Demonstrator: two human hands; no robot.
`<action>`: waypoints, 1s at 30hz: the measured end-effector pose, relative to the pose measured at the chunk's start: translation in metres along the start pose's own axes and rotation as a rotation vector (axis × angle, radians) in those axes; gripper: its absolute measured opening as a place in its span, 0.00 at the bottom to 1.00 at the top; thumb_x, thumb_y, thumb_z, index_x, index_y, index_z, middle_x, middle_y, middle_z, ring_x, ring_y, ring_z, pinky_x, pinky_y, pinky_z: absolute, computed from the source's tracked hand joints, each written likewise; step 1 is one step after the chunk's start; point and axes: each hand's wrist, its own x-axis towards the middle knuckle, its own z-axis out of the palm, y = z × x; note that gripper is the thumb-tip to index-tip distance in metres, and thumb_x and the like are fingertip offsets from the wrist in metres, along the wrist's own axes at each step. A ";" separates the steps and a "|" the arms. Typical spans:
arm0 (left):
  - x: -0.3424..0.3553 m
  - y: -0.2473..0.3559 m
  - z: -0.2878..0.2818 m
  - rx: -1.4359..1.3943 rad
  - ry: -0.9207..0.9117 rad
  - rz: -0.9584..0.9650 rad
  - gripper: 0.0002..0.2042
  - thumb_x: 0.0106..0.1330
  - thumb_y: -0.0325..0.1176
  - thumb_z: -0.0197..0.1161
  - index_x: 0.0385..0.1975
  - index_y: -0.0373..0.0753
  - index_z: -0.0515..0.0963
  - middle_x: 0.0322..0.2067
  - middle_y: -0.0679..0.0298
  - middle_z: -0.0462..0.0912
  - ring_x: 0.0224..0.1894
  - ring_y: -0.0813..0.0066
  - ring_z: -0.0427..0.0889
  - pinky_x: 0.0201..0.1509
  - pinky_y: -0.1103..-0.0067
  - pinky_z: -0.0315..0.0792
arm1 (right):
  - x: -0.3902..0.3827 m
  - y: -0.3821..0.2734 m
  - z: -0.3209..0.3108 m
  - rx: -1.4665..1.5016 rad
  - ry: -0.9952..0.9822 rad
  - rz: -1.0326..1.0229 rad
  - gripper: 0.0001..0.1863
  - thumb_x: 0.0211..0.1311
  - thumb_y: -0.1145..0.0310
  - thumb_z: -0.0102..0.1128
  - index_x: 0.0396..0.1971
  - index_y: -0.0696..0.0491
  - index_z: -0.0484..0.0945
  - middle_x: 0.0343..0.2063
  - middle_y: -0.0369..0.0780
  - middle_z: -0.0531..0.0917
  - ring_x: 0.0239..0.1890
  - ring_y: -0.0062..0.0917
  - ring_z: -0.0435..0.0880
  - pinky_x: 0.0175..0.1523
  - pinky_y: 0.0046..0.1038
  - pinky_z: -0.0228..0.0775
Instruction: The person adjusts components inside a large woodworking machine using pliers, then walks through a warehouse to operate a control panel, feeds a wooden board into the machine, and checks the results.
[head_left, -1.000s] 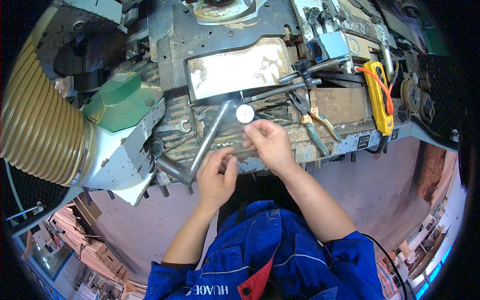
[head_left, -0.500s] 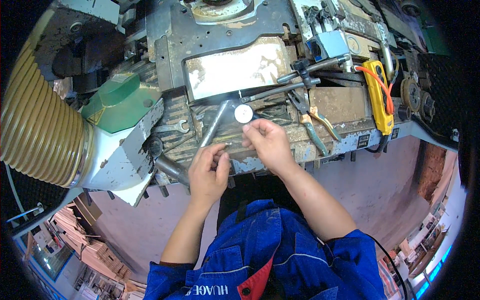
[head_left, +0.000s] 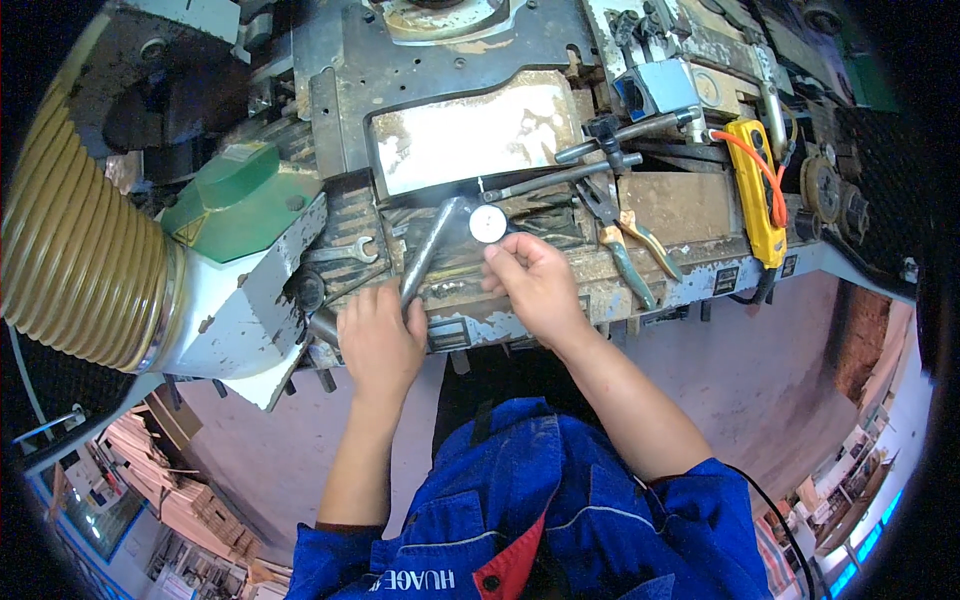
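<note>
Steel bar (head_left: 428,250) gripped by left hand (head_left: 378,340); right hand (head_left: 535,285) fingers dial gauge (head_left: 488,224).

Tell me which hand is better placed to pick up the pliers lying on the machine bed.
Right. The right hand lies nearer the pliers; the left hand is wrapped around the metal bar, farther away.

Both bare forearms rise from the lower edge out of blue sleeves toward mid-frame, the left hand (head_left: 378,335) lying knuckles-up with fingers curled, the right hand (head_left: 533,285) just right of it, its fingertips pinched together.
</note>
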 end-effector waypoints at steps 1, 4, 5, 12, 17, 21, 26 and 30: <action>0.000 -0.003 0.001 0.032 0.010 0.035 0.15 0.60 0.37 0.66 0.44 0.37 0.77 0.36 0.53 0.80 0.41 0.52 0.79 0.46 0.64 0.71 | 0.000 0.000 0.001 0.003 -0.003 -0.002 0.12 0.67 0.65 0.62 0.38 0.60 0.80 0.29 0.37 0.84 0.29 0.17 0.82 0.35 0.21 0.75; -0.003 -0.005 0.001 0.049 -0.053 -0.009 0.15 0.60 0.38 0.66 0.41 0.36 0.76 0.33 0.52 0.80 0.37 0.51 0.80 0.43 0.64 0.72 | -0.010 -0.001 0.000 -0.028 -0.011 0.020 0.11 0.66 0.67 0.63 0.39 0.60 0.80 0.30 0.37 0.84 0.31 0.17 0.82 0.36 0.22 0.75; -0.002 -0.006 0.002 0.046 -0.063 0.011 0.15 0.60 0.38 0.66 0.40 0.35 0.75 0.32 0.52 0.80 0.35 0.51 0.80 0.42 0.63 0.73 | -0.013 0.001 -0.003 -0.038 -0.023 0.002 0.10 0.66 0.67 0.63 0.39 0.60 0.80 0.30 0.37 0.84 0.31 0.17 0.82 0.36 0.22 0.75; -0.007 -0.006 -0.005 0.080 -0.087 0.084 0.14 0.60 0.39 0.66 0.35 0.35 0.74 0.26 0.52 0.80 0.26 0.51 0.82 0.34 0.62 0.76 | -0.042 -0.003 -0.028 -0.085 -0.032 -0.024 0.08 0.65 0.70 0.64 0.40 0.58 0.80 0.30 0.35 0.83 0.32 0.15 0.80 0.40 0.20 0.74; -0.025 0.003 -0.023 0.092 -0.103 0.034 0.13 0.57 0.38 0.67 0.31 0.36 0.73 0.25 0.53 0.80 0.26 0.52 0.83 0.33 0.62 0.77 | -0.057 -0.002 -0.038 -0.148 -0.050 -0.015 0.09 0.64 0.70 0.64 0.41 0.58 0.80 0.31 0.35 0.83 0.33 0.15 0.79 0.40 0.20 0.74; -0.043 -0.002 -0.027 0.142 -0.067 0.027 0.12 0.55 0.36 0.67 0.31 0.37 0.72 0.25 0.54 0.80 0.27 0.53 0.82 0.33 0.62 0.76 | -0.067 0.000 -0.043 -0.160 -0.070 -0.028 0.09 0.64 0.70 0.64 0.41 0.58 0.80 0.31 0.34 0.82 0.33 0.15 0.78 0.40 0.20 0.74; -0.064 -0.012 -0.045 0.266 -0.082 -0.018 0.13 0.55 0.34 0.66 0.36 0.37 0.73 0.29 0.55 0.80 0.33 0.55 0.82 0.39 0.63 0.73 | -0.082 -0.004 -0.051 -0.190 -0.097 -0.029 0.09 0.64 0.70 0.64 0.41 0.58 0.80 0.30 0.34 0.82 0.32 0.15 0.79 0.40 0.20 0.74; -0.086 -0.022 -0.068 0.289 -0.027 0.025 0.08 0.59 0.34 0.62 0.32 0.38 0.74 0.28 0.57 0.78 0.32 0.58 0.81 0.39 0.65 0.71 | -0.094 0.005 -0.058 -0.191 -0.104 -0.070 0.11 0.64 0.70 0.65 0.42 0.59 0.80 0.32 0.35 0.83 0.33 0.15 0.80 0.41 0.20 0.75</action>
